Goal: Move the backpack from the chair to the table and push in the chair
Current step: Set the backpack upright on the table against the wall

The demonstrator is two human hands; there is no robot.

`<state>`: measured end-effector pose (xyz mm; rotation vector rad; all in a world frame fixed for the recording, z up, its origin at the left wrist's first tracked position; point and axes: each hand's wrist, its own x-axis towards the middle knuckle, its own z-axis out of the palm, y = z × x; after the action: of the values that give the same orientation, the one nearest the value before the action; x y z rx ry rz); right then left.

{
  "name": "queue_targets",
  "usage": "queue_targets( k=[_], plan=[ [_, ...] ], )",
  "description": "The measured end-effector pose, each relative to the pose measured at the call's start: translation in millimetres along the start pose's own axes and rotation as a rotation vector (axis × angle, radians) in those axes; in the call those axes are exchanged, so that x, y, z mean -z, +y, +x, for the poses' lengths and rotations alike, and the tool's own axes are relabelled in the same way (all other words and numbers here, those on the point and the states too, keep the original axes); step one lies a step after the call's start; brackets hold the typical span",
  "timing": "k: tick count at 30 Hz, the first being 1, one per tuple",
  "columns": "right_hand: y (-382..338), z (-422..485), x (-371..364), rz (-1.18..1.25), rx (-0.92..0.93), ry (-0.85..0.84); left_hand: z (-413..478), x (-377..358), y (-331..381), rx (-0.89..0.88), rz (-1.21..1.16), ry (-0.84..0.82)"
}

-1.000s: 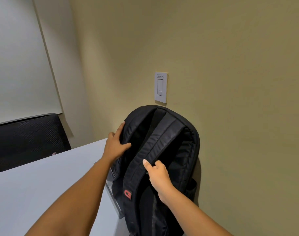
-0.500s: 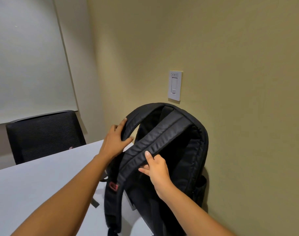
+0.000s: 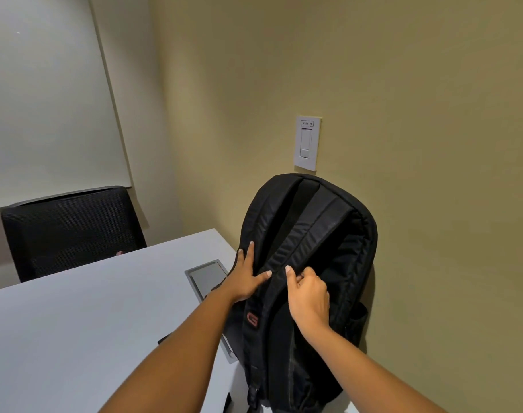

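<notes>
A black backpack stands upright on the right end of the white table, its straps facing me and its back leaning near the beige wall. My left hand lies flat on the left shoulder strap, fingers spread. My right hand pinches the right shoulder strap between thumb and fingers. A red logo shows on the left strap below my left hand. A black mesh chair stands at the far side of the table, its seat hidden.
A grey metal cable hatch is set into the tabletop just left of the backpack. A white wall switch sits on the wall above the backpack. A pale blind covers the far left wall.
The backpack has moved right and settled upright on the table by the wall. My left hand slid from its side onto the left strap. My right hand keeps its hold on the right strap.
</notes>
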<state>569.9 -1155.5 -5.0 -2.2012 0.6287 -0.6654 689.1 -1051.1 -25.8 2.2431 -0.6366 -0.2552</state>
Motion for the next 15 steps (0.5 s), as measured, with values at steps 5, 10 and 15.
queue_targets(
  k=[5,10,15],
  plan=[
    [-3.1,-19.2,-1.9,-0.272,0.712,0.171,-2.6,2.4,-3.8,-0.021,-0.004,0.005],
    [9.0,-2.5,-9.6,-0.794,0.816,0.014,-7.8,-2.0,-6.8,-0.024,0.064,0.016],
    [37.9,9.9,-4.9,-0.998,0.755,-0.133,-15.8,-11.8,-17.0,0.021,0.049,-0.037]
  ],
)
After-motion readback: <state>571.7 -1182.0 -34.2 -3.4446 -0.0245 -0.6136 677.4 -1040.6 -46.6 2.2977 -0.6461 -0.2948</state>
